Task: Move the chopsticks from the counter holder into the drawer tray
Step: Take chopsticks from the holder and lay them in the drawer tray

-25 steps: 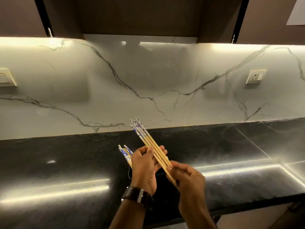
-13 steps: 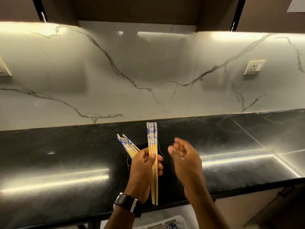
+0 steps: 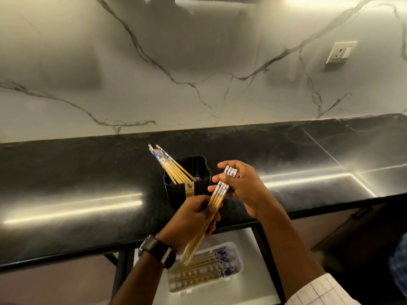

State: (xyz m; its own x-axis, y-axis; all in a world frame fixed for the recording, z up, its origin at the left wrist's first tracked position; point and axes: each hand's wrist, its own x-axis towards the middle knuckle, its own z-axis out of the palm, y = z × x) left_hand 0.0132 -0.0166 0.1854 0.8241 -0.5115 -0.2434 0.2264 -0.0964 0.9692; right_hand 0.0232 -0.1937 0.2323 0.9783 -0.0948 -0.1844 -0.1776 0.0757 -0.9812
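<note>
A bundle of wooden chopsticks (image 3: 217, 194) with blue-and-white tops is held slanted above the counter's front edge. My left hand (image 3: 193, 219) grips the bundle around its lower half. My right hand (image 3: 240, 188) closes its fingers around the patterned top ends. Behind them a black square holder (image 3: 199, 170) stands on the dark counter (image 3: 77, 168), with several more chopsticks (image 3: 169, 166) leaning out to the left. Below the counter, a white slotted tray (image 3: 236, 260) in the open drawer holds several chopsticks lying flat.
A marble backsplash rises behind the counter, with a wall socket (image 3: 340, 51) at the upper right. Black metal frame bars (image 3: 123, 274) run under the counter on either side of the drawer. A watch is on my left wrist.
The view has tipped down, so the holder and drawer tray now show. My right hand, free half a second ago, has closed on the bundle's top ends. The bundle has tilted right and come lower.
</note>
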